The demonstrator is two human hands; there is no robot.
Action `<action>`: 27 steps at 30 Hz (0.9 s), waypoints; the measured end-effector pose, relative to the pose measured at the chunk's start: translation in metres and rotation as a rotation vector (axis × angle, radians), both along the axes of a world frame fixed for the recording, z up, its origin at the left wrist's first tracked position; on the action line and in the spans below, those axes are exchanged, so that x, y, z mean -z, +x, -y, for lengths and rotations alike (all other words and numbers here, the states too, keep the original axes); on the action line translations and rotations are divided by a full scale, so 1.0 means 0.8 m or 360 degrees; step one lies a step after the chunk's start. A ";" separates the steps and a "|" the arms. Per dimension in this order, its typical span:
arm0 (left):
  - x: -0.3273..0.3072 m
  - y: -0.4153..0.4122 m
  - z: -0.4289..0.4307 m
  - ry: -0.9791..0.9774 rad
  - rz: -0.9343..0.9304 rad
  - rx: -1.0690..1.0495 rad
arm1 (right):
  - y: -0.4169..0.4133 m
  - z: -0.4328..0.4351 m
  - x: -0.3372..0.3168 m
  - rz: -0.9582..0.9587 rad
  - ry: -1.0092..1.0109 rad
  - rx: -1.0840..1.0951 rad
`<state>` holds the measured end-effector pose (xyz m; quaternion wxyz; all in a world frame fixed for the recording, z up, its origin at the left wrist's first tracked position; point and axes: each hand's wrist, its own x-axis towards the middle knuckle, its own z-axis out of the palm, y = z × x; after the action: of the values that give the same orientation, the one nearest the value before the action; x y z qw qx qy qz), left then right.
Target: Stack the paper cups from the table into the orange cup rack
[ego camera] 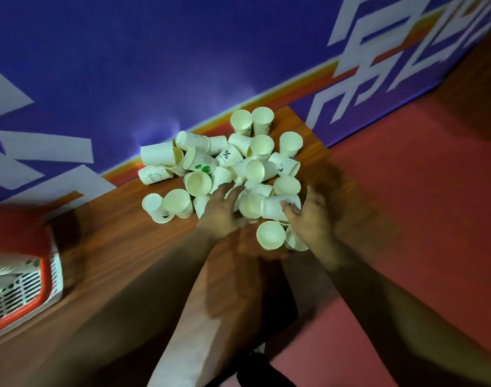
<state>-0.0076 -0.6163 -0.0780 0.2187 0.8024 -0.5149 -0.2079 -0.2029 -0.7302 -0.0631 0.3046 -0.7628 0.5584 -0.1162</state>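
The paper cups point(224, 163) sit in a loose heap at the far end of the table point(127, 247), close against the wall banner point(155, 65). Some stand mouth up and others are tipped on their sides. A few carry dark or green print that I cannot read from here. I cannot count them, since the ones underneath are covered.

My left hand point(222, 210) is pushed into the near side of the heap, fingers straight and spread between cups, holding nothing that I can see. Its fingertips are partly buried. My right hand point(308, 216) is smeared by motion, but its thumb and fingers curl round a lying cup point(275, 208) at the near right of the pile. Two more cups sit just below that hand, one half hidden by the wrist.

The orange cup rack point(18, 318) is well apart at the left, cut off by the frame edge. I see only a corner, with an orange rim and a white slotted wall. Something white with green marks lies inside, too blurred to name.

The red floor point(406, 191) runs along the right.
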 end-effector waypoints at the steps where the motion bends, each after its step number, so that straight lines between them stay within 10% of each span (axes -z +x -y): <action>1: 0.008 -0.004 0.011 0.0009 0.0002 0.0088 | 0.003 0.001 0.004 0.0032 0.0058 0.0032; 27: 0.012 -0.007 -0.005 0.0097 -0.0158 -0.0045 | -0.009 0.008 0.003 0.0763 0.0714 0.0444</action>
<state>-0.0132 -0.6124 -0.0873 0.2222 0.8047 -0.4854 -0.2599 -0.2102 -0.7365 -0.0654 0.5682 -0.5444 0.5814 -0.2068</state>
